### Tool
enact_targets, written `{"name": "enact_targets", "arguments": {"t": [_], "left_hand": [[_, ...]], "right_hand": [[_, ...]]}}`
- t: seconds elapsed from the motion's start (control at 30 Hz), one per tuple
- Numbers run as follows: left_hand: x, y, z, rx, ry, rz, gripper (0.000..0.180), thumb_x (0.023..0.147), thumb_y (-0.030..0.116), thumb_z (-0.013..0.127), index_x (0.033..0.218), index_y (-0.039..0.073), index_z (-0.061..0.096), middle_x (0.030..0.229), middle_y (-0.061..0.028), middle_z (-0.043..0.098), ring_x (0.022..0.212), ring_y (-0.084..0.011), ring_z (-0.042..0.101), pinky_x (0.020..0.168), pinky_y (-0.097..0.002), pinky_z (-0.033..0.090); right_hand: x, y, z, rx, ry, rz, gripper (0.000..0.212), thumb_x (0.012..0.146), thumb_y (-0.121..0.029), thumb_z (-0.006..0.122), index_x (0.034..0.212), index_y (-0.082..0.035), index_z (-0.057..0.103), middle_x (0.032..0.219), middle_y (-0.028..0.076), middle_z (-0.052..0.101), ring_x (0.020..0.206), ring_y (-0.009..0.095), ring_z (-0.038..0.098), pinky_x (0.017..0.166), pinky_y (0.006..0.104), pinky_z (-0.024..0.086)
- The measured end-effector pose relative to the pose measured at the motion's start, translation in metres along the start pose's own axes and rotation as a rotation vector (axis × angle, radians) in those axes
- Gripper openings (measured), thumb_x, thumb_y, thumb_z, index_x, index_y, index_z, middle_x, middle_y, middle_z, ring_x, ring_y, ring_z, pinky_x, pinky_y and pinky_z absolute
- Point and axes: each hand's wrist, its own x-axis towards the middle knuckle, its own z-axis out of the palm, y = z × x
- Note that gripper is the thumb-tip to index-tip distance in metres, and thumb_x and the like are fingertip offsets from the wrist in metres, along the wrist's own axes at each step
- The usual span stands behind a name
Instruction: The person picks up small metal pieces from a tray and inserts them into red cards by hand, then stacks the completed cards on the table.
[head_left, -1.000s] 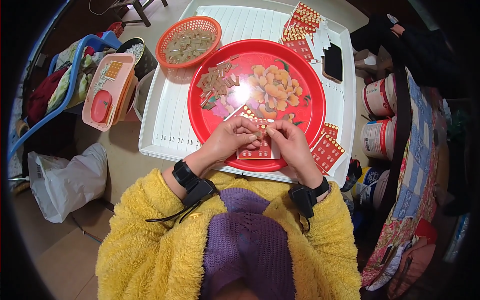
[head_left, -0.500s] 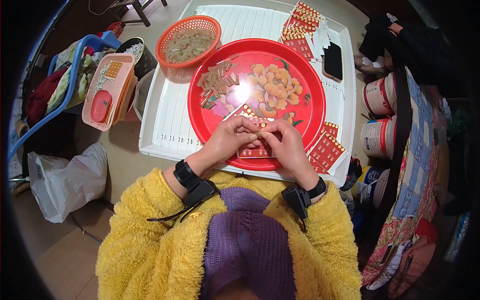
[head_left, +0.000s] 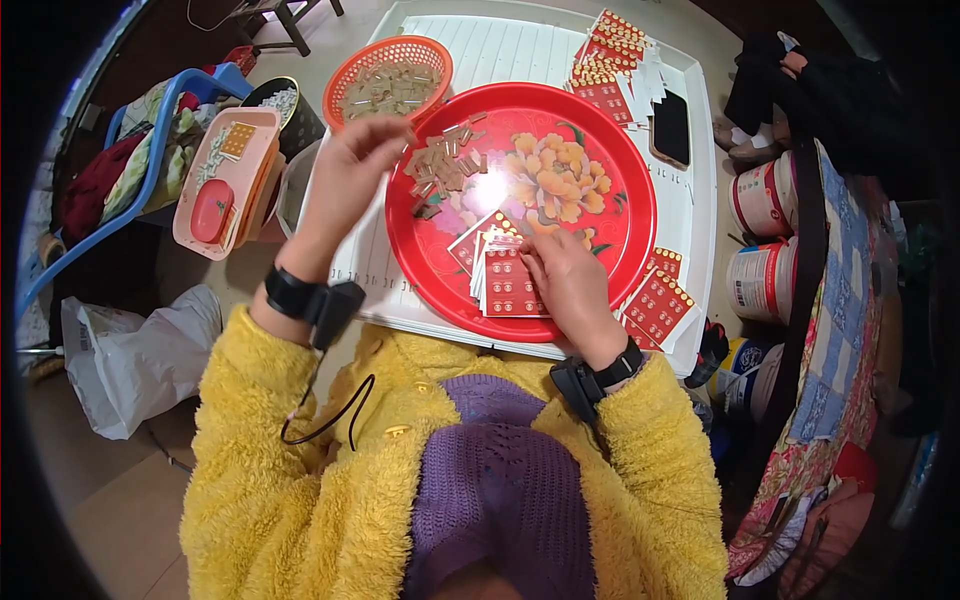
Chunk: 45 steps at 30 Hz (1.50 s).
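A round red tray [head_left: 610, 150] with a flower print lies on a white table [head_left: 520, 45]. My left hand [head_left: 355, 170] reaches over the tray's upper left rim with its fingertips bunched beside a pile of small tan pieces [head_left: 445, 165]. Whether it grips one is hidden. My right hand [head_left: 568, 288] rests low in the tray, its fingers holding down a fanned stack of red cards [head_left: 503, 283]. Both wrists wear black bands, and the sleeves are yellow fleece.
An orange basket [head_left: 390, 72] of tan pieces stands behind the tray. More red cards lie at the back right [head_left: 608, 68] and the front right [head_left: 660, 300], beside a black phone [head_left: 670, 125]. A pink tray [head_left: 225, 170] sits left, white buckets [head_left: 760, 195] right.
Both hands were together over the cards at the tray's near edge. My left hand has left them and moved up-left to the tan pieces. My right hand stays on the cards.
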Motion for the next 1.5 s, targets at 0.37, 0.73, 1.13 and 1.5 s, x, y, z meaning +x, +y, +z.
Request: {"name": "enact_targets", "arguments": {"t": [0.37,0.73,1.13,1.5], "left_hand": [[-0.031,-0.021,0.033,0.894,-0.173,0.280,0.010,0.078,0.008,0.071,0.083,0.002,0.065,0.079,-0.0116,0.060,0.077,-0.0292,0.061,0.069,-0.0401,0.050],[-0.077,-0.001,0.093,0.130,-0.334,-0.035,0.008,0.088,0.005,0.066,0.092,-0.001,0.062,0.080,-0.0092,0.064,0.069,-0.0147,0.063,0.061,-0.0280,0.052],[-0.084,-0.017,0.106,-0.017,-0.322,-0.111,0.008,0.089,0.002,0.064,0.096,-0.002,0.061,0.080,-0.0095,0.063,0.067,-0.0145,0.063,0.061,-0.0282,0.051],[-0.062,-0.023,0.079,0.183,-0.188,0.137,0.008,0.090,0.003,0.064,0.096,0.000,0.062,0.083,-0.0045,0.064,0.073,-0.0099,0.061,0.064,-0.0246,0.050]], "right_hand": [[-0.005,0.003,0.010,-0.139,0.064,-0.146,0.010,0.083,-0.005,0.064,0.093,-0.003,0.064,0.088,0.012,0.059,0.083,0.031,0.061,0.069,0.0393,0.051],[-0.009,0.008,0.007,-0.040,0.053,-0.080,0.010,0.084,-0.004,0.066,0.093,0.000,0.063,0.093,0.011,0.062,0.086,0.025,0.063,0.072,0.0315,0.052],[-0.008,0.011,0.007,0.563,-0.102,0.242,0.010,0.087,-0.008,0.064,0.090,0.001,0.060,0.092,0.013,0.061,0.085,0.026,0.061,0.077,0.0346,0.049],[-0.002,0.001,0.010,0.196,0.026,0.051,0.014,0.085,-0.009,0.069,0.096,-0.003,0.063,0.085,0.010,0.062,0.076,0.026,0.064,0.069,0.0332,0.052]]}}
